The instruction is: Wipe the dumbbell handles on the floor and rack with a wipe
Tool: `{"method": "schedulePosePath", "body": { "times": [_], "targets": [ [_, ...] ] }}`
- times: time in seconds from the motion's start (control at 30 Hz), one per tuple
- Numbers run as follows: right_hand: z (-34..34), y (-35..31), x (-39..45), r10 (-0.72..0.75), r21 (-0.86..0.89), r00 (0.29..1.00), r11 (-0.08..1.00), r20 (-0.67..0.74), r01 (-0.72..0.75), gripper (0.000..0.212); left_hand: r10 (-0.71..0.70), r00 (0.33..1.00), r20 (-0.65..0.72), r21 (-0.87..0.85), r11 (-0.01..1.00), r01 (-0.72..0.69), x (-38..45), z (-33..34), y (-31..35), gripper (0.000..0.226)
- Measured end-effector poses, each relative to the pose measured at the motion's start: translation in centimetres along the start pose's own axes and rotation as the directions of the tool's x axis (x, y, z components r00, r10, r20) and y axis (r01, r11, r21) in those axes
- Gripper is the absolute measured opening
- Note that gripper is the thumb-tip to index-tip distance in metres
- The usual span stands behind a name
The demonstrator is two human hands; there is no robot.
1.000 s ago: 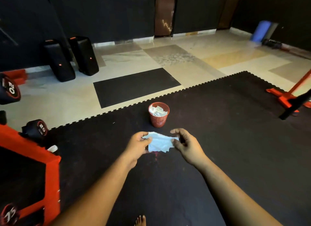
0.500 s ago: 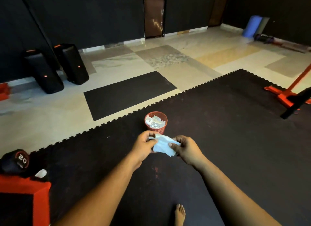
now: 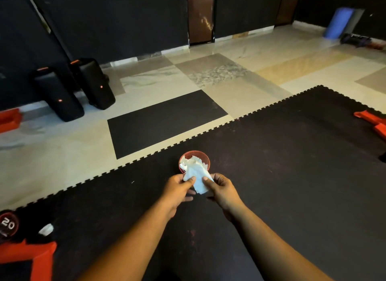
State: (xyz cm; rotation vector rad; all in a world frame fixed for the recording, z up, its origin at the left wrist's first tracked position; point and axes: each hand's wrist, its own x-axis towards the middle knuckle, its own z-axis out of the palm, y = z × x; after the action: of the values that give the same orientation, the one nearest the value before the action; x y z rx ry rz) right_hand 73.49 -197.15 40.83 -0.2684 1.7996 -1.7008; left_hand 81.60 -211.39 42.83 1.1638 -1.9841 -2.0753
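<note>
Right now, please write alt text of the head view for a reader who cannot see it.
A left hand and a right hand pinch a white wipe above a small red basket of crumpled wipes on a black floor mat. A dumbbell marked 20 lies at far left.

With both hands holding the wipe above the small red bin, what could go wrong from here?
1. The red bin already looks full of crumpled wipes, so the wipe may slide off the heap onto the black mat.
2. The left hand and right hand only pinch its lower corners; a loose grip might drop it short of the bin.
3. The bin looks light, so a nudge may tip it.
</note>
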Motion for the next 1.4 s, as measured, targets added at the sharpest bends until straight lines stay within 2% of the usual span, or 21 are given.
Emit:
{"method": "schedulePosePath", "body": {
  "times": [0.1,0.17,0.23,0.33,0.43,0.57,0.77,0.9,1.0,1.07,1.13,1.4],
  "targets": [
    [-1.0,0.1,3.6,-0.024,-0.097,0.996,0.995,-0.086,0.016,0.021,0.014,0.998,-0.065,0.034,0.999,-0.011,3.3,0.1,1.3,0.019],
    [-1.3,-0.3,7.1,-0.033,-0.12,0.993,0.993,-0.117,0.019,0.015,0.005,0.999,-0.043,0.039,0.999,-0.004,6.7,-0.2,1.7,0.022],
    [-1.2,-0.8,10.6,-0.023,-0.097,0.995,0.995,-0.095,0.013,0.016,-0.003,1.0,0.017,0.034,0.999,0.003,9.8,-0.6,2.0,0.026],
    [-0.5,-1.5,15.6,0.014,-0.151,1.0,0.988,-0.026,-0.017,0.024,-0.02,0.997,0.074,0.057,0.998,0.016,14.5,-1.4,2.6,0.024],
    [0.6,-1.3,20.1,0.034,-0.206,0.999,0.978,-0.03,-0.04,0.013,-0.05,0.996,0.071,0.041,0.998,0.047,19.9,-2.5,2.9,0.023],
    [1.6,-0.4,25.8,0.134,-0.224,0.985,0.962,-0.107,-0.155,0.013,-0.134,0.991,0.032,0.037,0.991,0.132,26.2,-3.9,2.4,0.021],
    [2.3,2.2,33.5,0.303,-0.167,0.944,0.932,-0.134,-0.322,0.014,-0.229,0.972,0.056,0.047,0.973,0.226,33.5,-4.3,0.8,0.007],
    [1.7,5.8,39.3,0.396,-0.15,0.904,0.896,-0.161,-0.418,0.011,-0.353,0.934,0.057,0.009,0.936,0.353,39.1,-2.4,-2.1,0.016],
    [0.5,10.0,43.9,0.506,-0.068,0.848,0.851,-0.158,-0.521,0.01,-0.462,0.886,0.041,-0.01,0.887,0.463,43.5,-0.3,-4.8,0.027],
    [-0.7,13.4,47.0,0.564,-0.037,0.812,0.817,-0.149,-0.575,0.01,-0.515,0.856,0.03,-0.027,0.856,0.516,46.7,1.2,-6.7,0.021],
    [-1.8,15.9,49.8,0.591,-0.032,0.795,0.799,-0.138,-0.6,0.009,-0.532,0.847,-0.001,-0.041,0.846,0.531,49.7,2.5,-8.4,0.015],
    [-3.5,25.1,59.6,0.618,-0.118,0.771,0.763,-0.154,-0.635,0.019,-0.518,0.849,-0.107,0.027,0.852,0.523,60.1,5.3,-14.2,0.02]
  ]
}}
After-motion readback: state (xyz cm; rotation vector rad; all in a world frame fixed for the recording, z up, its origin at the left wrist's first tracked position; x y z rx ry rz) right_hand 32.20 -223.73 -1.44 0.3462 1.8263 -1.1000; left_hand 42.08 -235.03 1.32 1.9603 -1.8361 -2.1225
